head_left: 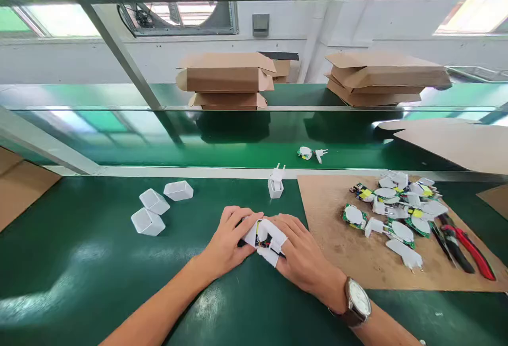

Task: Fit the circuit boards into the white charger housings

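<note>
Left hand (pixel 228 240) and right hand (pixel 299 253) jointly grasp a white plastic charger assembly with exposed circuit board (pixel 264 237) held between them, its long axis apparently left-to-right.

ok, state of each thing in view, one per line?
left hand: grip closed on charger
right hand: grip closed on charger
charger: open, circuit board showing
three shells: empty, lying loose
plug unit: upright, prongs up
parts pile: unassembled, heaped on board
pliers: lying flat, unused
cartons: stacked, flaps loose
</note>
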`<state>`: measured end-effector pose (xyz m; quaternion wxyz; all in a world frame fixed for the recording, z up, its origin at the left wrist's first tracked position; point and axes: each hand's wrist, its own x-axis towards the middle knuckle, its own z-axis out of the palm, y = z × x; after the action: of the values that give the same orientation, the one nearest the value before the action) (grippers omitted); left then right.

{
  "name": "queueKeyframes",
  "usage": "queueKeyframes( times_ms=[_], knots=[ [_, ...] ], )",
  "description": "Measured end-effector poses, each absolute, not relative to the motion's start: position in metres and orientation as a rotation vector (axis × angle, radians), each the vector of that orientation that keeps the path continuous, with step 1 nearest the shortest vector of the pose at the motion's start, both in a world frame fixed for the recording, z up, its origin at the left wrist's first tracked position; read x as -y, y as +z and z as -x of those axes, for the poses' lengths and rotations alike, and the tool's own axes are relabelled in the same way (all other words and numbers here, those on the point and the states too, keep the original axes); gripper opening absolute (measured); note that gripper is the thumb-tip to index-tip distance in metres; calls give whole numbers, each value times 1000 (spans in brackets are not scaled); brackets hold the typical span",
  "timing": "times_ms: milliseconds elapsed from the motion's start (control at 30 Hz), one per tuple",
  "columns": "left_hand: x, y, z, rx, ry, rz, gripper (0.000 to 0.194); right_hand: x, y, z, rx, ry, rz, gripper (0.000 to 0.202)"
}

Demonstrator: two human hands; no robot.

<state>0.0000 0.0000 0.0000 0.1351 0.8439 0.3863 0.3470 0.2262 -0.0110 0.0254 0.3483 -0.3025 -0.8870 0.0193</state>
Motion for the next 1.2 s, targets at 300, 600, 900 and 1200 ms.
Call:
queueKeyframes(
  times_ms=[300,600,900,1200],
  knots=[
    [2,-3,3,-947,883,-1680,59,2,21,-235,2033,624,900,39],
    [7,-3,0,-907,945,-1485,77,3,9,-227,2249,348,827,42],
    [6,-7,-2,-978,1077,-1826,86,-1,3,-226,2273,380,810,37],
    [0,10,2,-1158,1093,-1940,18,2,5,-221,2211,362,885,33]
  ],
)
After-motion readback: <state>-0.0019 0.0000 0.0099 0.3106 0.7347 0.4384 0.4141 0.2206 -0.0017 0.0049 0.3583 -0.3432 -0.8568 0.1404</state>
